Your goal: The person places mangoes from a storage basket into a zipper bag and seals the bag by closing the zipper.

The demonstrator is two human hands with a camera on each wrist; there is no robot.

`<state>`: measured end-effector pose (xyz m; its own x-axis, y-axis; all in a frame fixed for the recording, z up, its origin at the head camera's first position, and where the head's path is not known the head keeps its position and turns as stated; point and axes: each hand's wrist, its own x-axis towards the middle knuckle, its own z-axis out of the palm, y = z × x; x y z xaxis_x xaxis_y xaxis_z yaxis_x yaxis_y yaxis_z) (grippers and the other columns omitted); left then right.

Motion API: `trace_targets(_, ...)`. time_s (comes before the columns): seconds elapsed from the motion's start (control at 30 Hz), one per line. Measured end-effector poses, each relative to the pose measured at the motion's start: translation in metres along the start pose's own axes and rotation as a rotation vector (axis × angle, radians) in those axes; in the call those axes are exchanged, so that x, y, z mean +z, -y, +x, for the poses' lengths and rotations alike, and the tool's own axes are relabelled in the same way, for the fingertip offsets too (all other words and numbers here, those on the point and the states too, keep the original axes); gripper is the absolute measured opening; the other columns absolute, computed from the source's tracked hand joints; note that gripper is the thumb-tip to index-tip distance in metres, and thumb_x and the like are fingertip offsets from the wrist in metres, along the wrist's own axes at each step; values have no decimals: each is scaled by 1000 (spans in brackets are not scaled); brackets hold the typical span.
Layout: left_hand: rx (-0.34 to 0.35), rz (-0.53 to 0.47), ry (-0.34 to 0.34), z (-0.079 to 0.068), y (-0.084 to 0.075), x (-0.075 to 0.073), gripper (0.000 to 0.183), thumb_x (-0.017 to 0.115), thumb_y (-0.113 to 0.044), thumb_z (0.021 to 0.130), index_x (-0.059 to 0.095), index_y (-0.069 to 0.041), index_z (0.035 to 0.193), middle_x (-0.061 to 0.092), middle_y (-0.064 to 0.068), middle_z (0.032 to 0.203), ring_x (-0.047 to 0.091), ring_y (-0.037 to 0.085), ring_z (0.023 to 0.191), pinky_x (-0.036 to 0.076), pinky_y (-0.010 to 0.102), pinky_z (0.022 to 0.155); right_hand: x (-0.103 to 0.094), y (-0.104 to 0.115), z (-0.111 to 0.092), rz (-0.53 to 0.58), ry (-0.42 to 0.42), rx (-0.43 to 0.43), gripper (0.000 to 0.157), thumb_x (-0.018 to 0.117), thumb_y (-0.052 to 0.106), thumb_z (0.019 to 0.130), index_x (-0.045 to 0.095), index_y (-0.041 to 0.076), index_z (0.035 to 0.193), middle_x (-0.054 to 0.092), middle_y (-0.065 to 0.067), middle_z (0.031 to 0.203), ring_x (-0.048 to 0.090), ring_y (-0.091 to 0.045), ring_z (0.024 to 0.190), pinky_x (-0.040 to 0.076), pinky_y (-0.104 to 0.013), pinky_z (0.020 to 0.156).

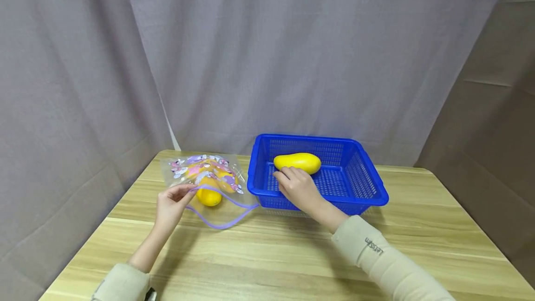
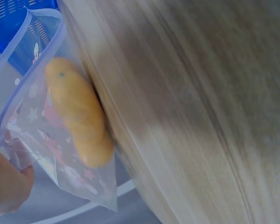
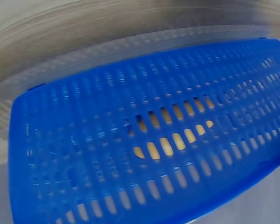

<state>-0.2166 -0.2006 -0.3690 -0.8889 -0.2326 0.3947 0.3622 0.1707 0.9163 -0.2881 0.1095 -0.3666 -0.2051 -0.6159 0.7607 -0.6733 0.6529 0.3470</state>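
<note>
At the left of the table, my left hand pinches the purple zip edge of a clear printed plastic bag, whose mouth gapes toward me. Inside it lie yellow-orange fruits, seen through the film in the left wrist view too. A yellow mango lies in the blue plastic basket. Over the basket's near rim reaches my right hand, fingers bent down at the mango's near side; the fingertips are partly hidden. In the right wrist view the mango shows yellow through the basket's slots.
The bag and basket stand side by side on a wood-grain table, the bag's right corner close to the basket's side. Grey curtains hang behind and on the left, with a browner curtain on the right.
</note>
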Motion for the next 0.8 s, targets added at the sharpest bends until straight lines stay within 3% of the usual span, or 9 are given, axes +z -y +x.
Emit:
trace_targets(0.27, 9, -6, 28, 1, 0, 4, 14, 62, 15, 80, 62, 21, 92, 66, -22, 75, 61, -4, 65, 52, 8, 63, 3, -15, -13, 34, 11, 118, 10, 69, 5, 77, 65, 4, 87, 63, -6, 78, 60, -21, 66, 55, -29, 58)
trace_targets(0.57, -25, -8, 6, 1, 11, 3, 15, 63, 13, 81, 63, 19, 94, 65, -23, 74, 61, -7, 64, 52, 8, 63, 3, -22, -14, 56, 71, 225, 8, 66, 5, 81, 65, 5, 89, 65, -7, 80, 63, -20, 69, 57, -31, 63)
trace_targets(0.8, -21, -4, 12, 2, 4, 4, 15, 62, 14, 80, 62, 20, 94, 66, -22, 73, 60, -8, 64, 52, 8, 63, 6, -26, -11, 11, 88, 211, 8, 65, 8, 82, 65, 4, 89, 65, -7, 80, 63, -21, 67, 57, -31, 63)
